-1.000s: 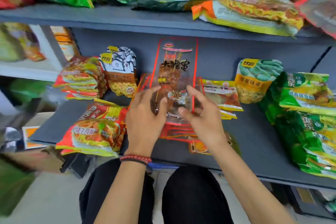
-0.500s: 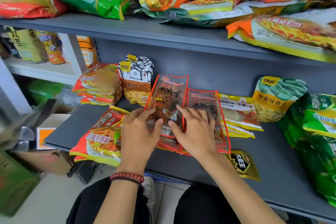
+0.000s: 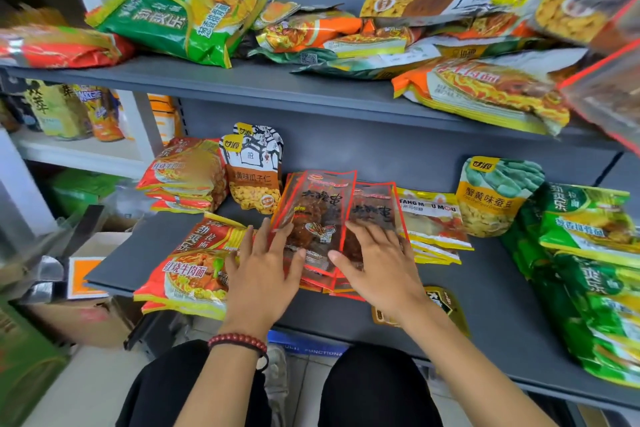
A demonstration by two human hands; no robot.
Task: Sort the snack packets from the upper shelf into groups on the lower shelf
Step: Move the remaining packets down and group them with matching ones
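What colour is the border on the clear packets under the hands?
Red, edging the clear packets of dark brown snack; the head view shows it.

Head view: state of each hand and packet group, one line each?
left hand: open, flat on the red-edged packets
right hand: open, flat on the same pile
red-edged packets: overlapping pile, lower shelf
red noodle packs: stacked, front left
green noodle packs: piled, right
upper shelf: unsorted packets on it
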